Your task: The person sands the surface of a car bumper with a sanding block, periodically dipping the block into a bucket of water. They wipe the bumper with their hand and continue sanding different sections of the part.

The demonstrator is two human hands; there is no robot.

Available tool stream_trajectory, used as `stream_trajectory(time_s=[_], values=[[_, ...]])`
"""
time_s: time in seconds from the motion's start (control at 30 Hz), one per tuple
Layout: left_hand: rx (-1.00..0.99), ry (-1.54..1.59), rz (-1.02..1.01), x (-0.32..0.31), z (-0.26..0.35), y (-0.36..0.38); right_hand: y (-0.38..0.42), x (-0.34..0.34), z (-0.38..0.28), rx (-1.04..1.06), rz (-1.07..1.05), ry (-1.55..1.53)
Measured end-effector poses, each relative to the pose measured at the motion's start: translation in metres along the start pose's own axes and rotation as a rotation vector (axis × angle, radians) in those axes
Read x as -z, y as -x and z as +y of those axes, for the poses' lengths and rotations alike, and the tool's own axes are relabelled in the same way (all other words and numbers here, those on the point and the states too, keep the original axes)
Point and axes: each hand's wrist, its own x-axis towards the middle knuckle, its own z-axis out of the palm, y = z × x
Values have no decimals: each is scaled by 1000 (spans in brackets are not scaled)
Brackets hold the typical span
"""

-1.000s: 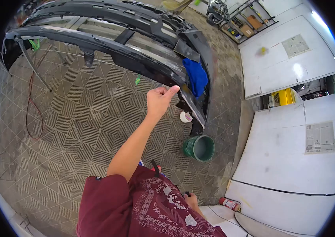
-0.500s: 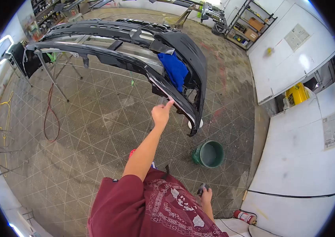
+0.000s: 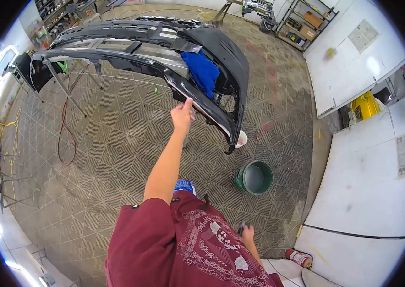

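A black car bumper (image 3: 140,61) rests on a metal stand, its near end pointing toward me. My left hand (image 3: 182,116) reaches out to the pale, scuffed lower edge of that end. Its thumb is stretched up against the edge while the other fingers curl into the palm, with nothing visible in them. A blue cloth (image 3: 199,71) lies bunched inside the bumper's end, beyond this hand. Low at my side, my right hand (image 3: 248,234) is closed around a small dark grey block-like object (image 3: 242,226), partly hidden by the fingers.
A green bucket (image 3: 254,178) of greyish liquid stands on the patterned floor, with a white container (image 3: 241,138) under the bumper's tip. A red hose (image 3: 64,138) lies at left. A fire extinguisher (image 3: 299,258) sits by the white wall at right. Shelves (image 3: 303,24) stand behind.
My left hand has moved up and left along the bumper's edge, thumb still against it. The view has shifted slightly as I moved. My right hand keeps the dark object low at my side.
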Motion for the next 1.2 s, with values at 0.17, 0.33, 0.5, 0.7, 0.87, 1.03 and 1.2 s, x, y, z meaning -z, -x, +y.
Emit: stream_trajectory(time_s=[0.17, 0.33, 0.5, 0.7, 0.87, 1.03, 1.2], values=[[54, 231, -52, -6, -32, 0, 35, 10, 9, -53, 36, 302], [144, 169, -65, -6, -51, 12, 36, 20, -24, 36, 17, 479], [199, -49, -205, -8, -95, 30, 39, 26, -75, 102, 25, 570], [37, -283, -254, 10, -62, 17, 71, 11, -157, 130, 53, 588], [-252, -374, -228, 40, -16, -24, 3, 39, -91, 262, -2, 659], [-269, -346, -174, 63, 37, -50, -28, 52, 4, 309, -59, 805], [-61, -262, -157, 61, 34, -52, 1, 35, -7, 281, -58, 824]])
